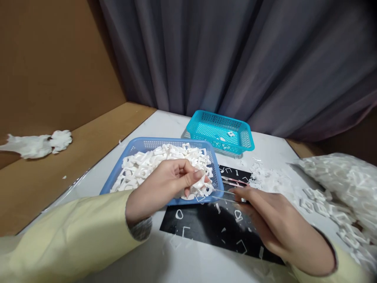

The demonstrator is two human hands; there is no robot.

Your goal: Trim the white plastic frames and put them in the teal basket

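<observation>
Tweezers point(224, 192), prongs apart, are gripped in the right hand point(265, 208) on my head feed, tips near the rim of the blue basket point(173, 139). Over its heap of white plastic pieces point(159, 157), I see the left hand point(171, 177), thumb and fingers drawn together; I cannot tell whether they pinch a piece. Beyond stands a turquoise basket point(207, 131); a black mat point(200, 222) lies on the surface point(165, 122).

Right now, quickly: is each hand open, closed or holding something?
Left hand: fingers closed in a pinch over the blue basket; whether they grip anything cannot be told.
Right hand: closed, holding tweezers.
</observation>
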